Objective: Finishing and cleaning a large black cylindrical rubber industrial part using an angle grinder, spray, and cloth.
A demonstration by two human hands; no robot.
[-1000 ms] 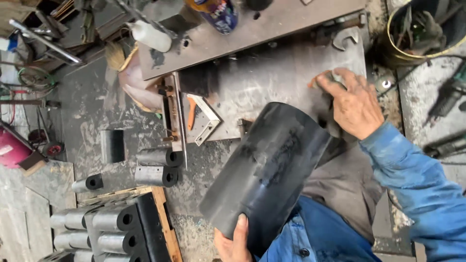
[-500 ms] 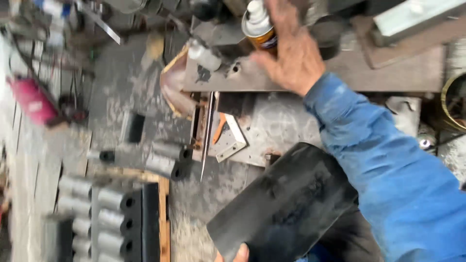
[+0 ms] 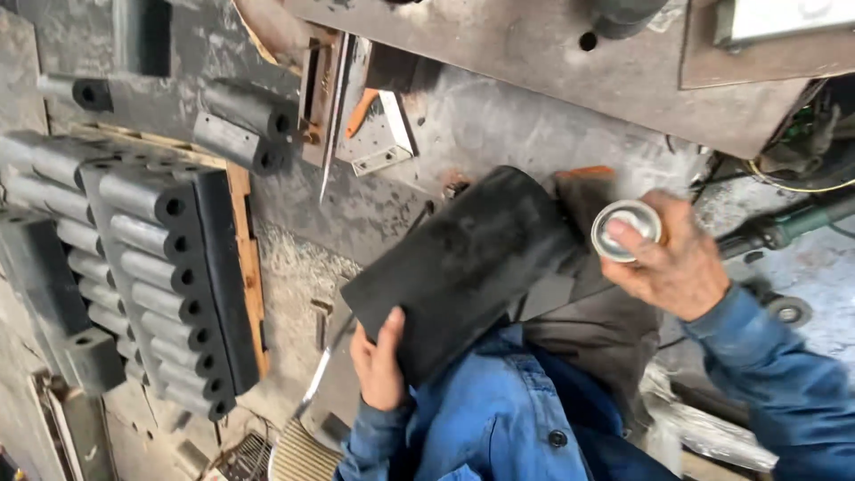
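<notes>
Left hand (image 3: 378, 363) gripped the near edge of a black sheet (image 3: 459, 267), thumb on top, fingers curled under. The sheet was matte, rubbery-looking, bowed into a half-tube, and it lay across the person's lap against the blue jacket (image 3: 485, 419), its far end reaching toward the steel bench (image 3: 552, 67).

Right hand (image 3: 672, 263) was wrapped around a spray can (image 3: 626, 230); only the round metal top showed, silvery rim with pale centre, forefinger resting on it. The can sat just beside the sheet's far right corner; contact between them couldn't be made out. Blue sleeve (image 3: 779, 392) was coarse cloth with a dusty cuff.

Bench was thick rusty plate, pitted, with a round hole near its edge. Below it the grey floor (image 3: 294, 267) was rough and stained. A stack of blocks (image 3: 165, 276) stood on the left: black, long, rounded bars, each with a bore hole in the end face, packed in rows against a wooden strip (image 3: 245, 267). Two loose blocks (image 3: 245, 129) lay just above the stack. A pale metal square (image 3: 378, 134) with a small orange piece lay near the bench edge, beside a narrow steel bar (image 3: 331, 107). At the right, a green-handled power tool (image 3: 793, 223) lay well apart from the sheet. Brown cloth (image 3: 597, 330) was bunched under the sheet.
</notes>
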